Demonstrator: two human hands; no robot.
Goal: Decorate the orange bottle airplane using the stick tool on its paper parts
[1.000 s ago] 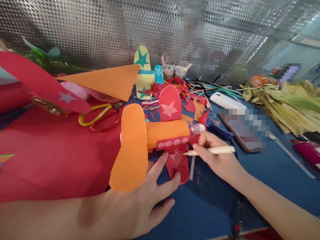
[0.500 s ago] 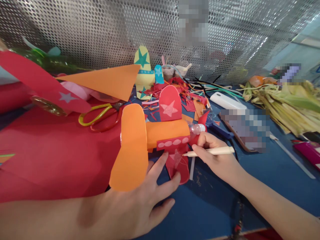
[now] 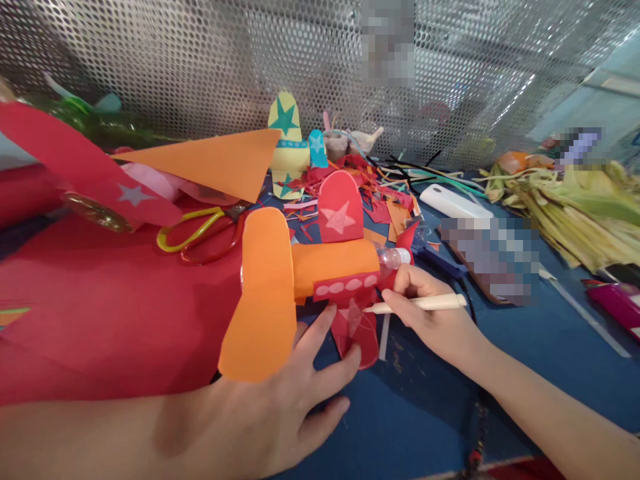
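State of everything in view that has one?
Left hand: fingers spread, touching lower wing
Right hand: closed on pen
Pen: uncapped, tip at lower star
Bottle: capped, on its side, wrapped in orange
Upper star: filled in pale
Lower star: fainter
Scissors: handles apart, blades mostly hidden
Phone: flat, screen unreadable

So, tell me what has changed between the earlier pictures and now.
The right hand and its pen have shifted very slightly to the left, the tip ending a touch lower in the picture, by the star on the near red wing. Nothing was taken hold of or let go. The left hand, the orange body and the scissors stayed as they were.
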